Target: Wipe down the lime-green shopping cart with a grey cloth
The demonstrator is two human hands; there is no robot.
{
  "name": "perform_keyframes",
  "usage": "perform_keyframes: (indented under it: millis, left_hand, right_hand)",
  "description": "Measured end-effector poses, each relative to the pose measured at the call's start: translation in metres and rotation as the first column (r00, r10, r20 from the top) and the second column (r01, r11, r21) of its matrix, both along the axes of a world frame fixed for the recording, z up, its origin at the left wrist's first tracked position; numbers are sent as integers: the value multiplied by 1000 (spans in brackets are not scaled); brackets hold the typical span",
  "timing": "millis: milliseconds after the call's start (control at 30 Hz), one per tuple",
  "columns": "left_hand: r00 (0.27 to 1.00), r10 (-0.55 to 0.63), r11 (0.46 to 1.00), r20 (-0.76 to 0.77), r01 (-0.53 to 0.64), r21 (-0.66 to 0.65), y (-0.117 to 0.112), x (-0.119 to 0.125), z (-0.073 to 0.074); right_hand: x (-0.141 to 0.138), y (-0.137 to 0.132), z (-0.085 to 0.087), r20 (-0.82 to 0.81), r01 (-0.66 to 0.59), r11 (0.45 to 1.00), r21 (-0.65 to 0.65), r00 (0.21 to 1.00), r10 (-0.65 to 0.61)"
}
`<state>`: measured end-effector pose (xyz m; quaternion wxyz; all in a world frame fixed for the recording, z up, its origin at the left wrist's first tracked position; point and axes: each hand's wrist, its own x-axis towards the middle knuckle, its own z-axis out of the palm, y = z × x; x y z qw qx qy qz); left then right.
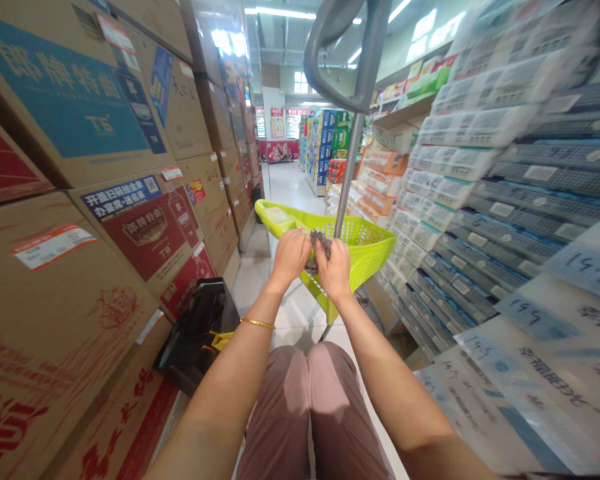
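Note:
A crumpled dark grey cloth (pixel 321 241) is bunched between my two hands. My left hand (pixel 292 257) is closed on its left side, with a thin gold bangle (pixel 258 323) on the wrist. My right hand (pixel 337 268) grips the cloth from the right, its thumb pressed over the front. Both hands are at the near side of a lime-green perforated plastic cart basket (pixel 373 259); whether they touch its rim I cannot tell. A grey metal pole (pixel 349 173) rises behind the basket to a grey looped handle (pixel 330 60).
Stacked cardboard cartons (pixel 145 233) line the left side, with a black box-shaped container (pixel 200 333) on the floor beside them. Wrapped packs (pixel 460 227) are piled on the right, white bags (pixel 540 387) nearer. A pale tiled aisle (pixel 293 180) runs back to more shelves.

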<state>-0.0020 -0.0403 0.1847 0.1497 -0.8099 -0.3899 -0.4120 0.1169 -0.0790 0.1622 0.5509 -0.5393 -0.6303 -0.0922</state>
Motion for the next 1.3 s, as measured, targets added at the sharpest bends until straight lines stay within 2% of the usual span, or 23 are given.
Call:
perform_keyframes:
  millis: [133, 233, 367, 467, 567, 700, 800, 1000, 1167, 1300]
  left_hand:
    - [1000, 9, 1000, -3, -9, -1, 0, -2, 0]
    - [1000, 28, 1000, -2, -28, 10, 1, -2, 0]
    - [1000, 29, 999, 9, -29, 23, -1, -1, -1]
    - [999, 19, 1000, 37, -19, 15, -1, -2, -2]
    - [998, 16, 1000, 54, -16, 4, -1, -5, -2]
    - [999, -9, 1000, 47, 8, 22, -2, -9, -2]
    - [998, -19, 998, 62, 15, 53, -2, -10, -2]
    - [998, -18, 997, 54, 14, 78, 0, -8, -2]
    - [999, 4, 998, 52, -7, 57, 3, -6, -3]
    - [998, -15, 999, 53, 13, 36, 5, -8, -3]
  right_hand:
    - [15, 4, -10, 16, 48, 999, 15, 999, -48]
    - [14, 2, -11, -55, 50, 998, 41, 997, -48]
    - [-6, -7, 0, -142, -18, 999, 33, 990, 22]
    - [-22, -13, 10, -130, -65, 997, 34, 989, 69]
    - [-27, -14, 11, -103, -52, 998, 44, 993, 56]
    - [-19, -4, 1, -30, -19, 998, 52, 999, 21]
    - [-6, 8, -10, -48, 21, 996, 88, 999, -17]
    - [11, 19, -27, -81, 0, 991, 132, 997, 11]
    - [-13, 8, -15, -162, 43, 990, 132, 987, -21]
    - [-34, 2, -8, -110, 20, 989, 146, 994, -4]
